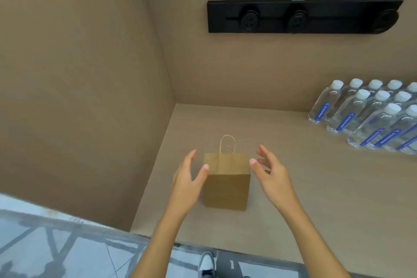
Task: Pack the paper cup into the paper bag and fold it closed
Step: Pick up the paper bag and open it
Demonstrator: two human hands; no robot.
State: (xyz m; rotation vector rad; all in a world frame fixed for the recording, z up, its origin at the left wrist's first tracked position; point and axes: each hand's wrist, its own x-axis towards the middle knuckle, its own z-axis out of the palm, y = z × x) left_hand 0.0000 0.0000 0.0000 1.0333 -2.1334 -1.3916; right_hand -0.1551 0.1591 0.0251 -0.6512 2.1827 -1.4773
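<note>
A small brown paper bag (226,184) stands upright on the beige counter (316,198), near the left wall. Its top part is folded flat toward the back, and a twisted paper handle (227,144) sticks up behind the fold. My left hand (188,176) is open just left of the bag, thumb tip at the bag's upper left corner. My right hand (269,171) is open just right of it, thumb tip at the upper right corner. Neither hand grips the bag. No paper cup is visible; the bag's inside is hidden.
Several clear water bottles (370,117) with white caps and blue labels stand in rows at the back right. A black power strip (302,16) with round sockets is mounted on the back wall. A side wall (79,97) bounds the counter on the left. Floor and a shoe (206,265) show below.
</note>
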